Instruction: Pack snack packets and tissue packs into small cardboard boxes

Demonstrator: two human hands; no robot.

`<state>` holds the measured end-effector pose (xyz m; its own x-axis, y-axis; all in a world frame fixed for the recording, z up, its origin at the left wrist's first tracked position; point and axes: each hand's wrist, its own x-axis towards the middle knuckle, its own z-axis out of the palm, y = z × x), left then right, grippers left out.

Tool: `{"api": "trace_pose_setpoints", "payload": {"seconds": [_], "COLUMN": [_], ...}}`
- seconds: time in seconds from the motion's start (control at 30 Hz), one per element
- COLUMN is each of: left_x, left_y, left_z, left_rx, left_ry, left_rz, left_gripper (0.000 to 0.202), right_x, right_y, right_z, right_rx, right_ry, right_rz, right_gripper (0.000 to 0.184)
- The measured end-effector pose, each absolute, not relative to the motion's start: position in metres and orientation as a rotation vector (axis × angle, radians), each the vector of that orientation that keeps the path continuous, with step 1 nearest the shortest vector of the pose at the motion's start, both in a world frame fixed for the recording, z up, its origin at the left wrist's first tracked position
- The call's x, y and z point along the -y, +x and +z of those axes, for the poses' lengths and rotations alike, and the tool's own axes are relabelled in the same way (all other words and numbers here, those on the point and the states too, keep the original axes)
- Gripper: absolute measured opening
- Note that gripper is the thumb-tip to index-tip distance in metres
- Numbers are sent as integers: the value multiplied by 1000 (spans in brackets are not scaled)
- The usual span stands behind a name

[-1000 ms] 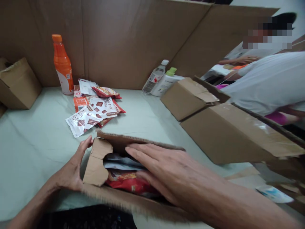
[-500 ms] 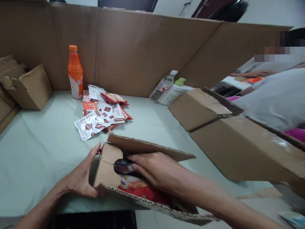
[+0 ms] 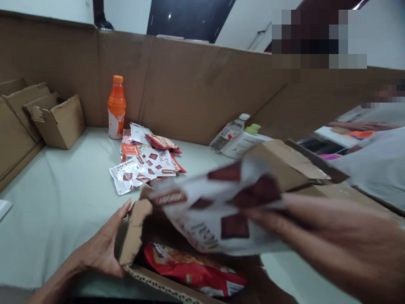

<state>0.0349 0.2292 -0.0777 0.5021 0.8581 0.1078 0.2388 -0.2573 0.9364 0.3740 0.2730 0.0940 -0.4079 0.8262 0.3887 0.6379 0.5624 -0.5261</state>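
Observation:
My right hand point(image 3: 335, 240) is closed on a white snack packet with brown squares point(image 3: 218, 211), held up over an open cardboard box point(image 3: 136, 236) near the table's front edge; both are blurred by motion. My left hand point(image 3: 101, 249) rests flat against the box's left side by a torn flap, fingers stretched out. Inside the box lies a red snack packet point(image 3: 193, 270). A pile of similar white and red packets point(image 3: 145, 162) sits on the pale green table point(image 3: 63, 202) further back.
An orange drink bottle point(image 3: 116, 107) stands by the cardboard back wall. A clear bottle point(image 3: 229, 131) and a white bottle with a green cap point(image 3: 245, 139) lie at the back right. A small open box point(image 3: 58, 120) sits at left, larger boxes point(image 3: 284, 162) at right. Another person in white point(image 3: 379, 164) is on the right.
My right hand has come out of the box and risen to the right with a white packet in it. The view has tilted up. My left hand stays on the box's side.

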Motion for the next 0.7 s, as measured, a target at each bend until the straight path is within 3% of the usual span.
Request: {"api": "trace_pose_setpoints", "payload": {"seconds": [0.17, 0.33, 0.43, 0.53, 0.6, 0.7], "left_x": [-212, -212, -214, -217, -217, -216], "left_y": [19, 22, 23, 23, 25, 28], "left_z": [-72, -66, -67, -67, -68, -69], "left_rx": [-1099, -1112, -1075, -1068, -1072, -1050], "left_ry": [1717, 1713, 1724, 1728, 1732, 1758], "left_rz": [760, 736, 759, 772, 783, 812], "left_gripper": [142, 145, 139, 135, 132, 129], "right_x": [-363, -377, -323, -271, -254, -252], "right_y": [342, 323, 333, 332, 321, 298], "right_z": [101, 101, 108, 99, 81, 54], "right_rx": [1644, 1581, 2005, 2651, 2908, 3095], "right_ry": [-1285, -1261, -1061, -797, -822, -910], "right_rz": [611, 459, 463, 660, 618, 474], "right_gripper": [26, 18, 10, 18, 27, 23]}}
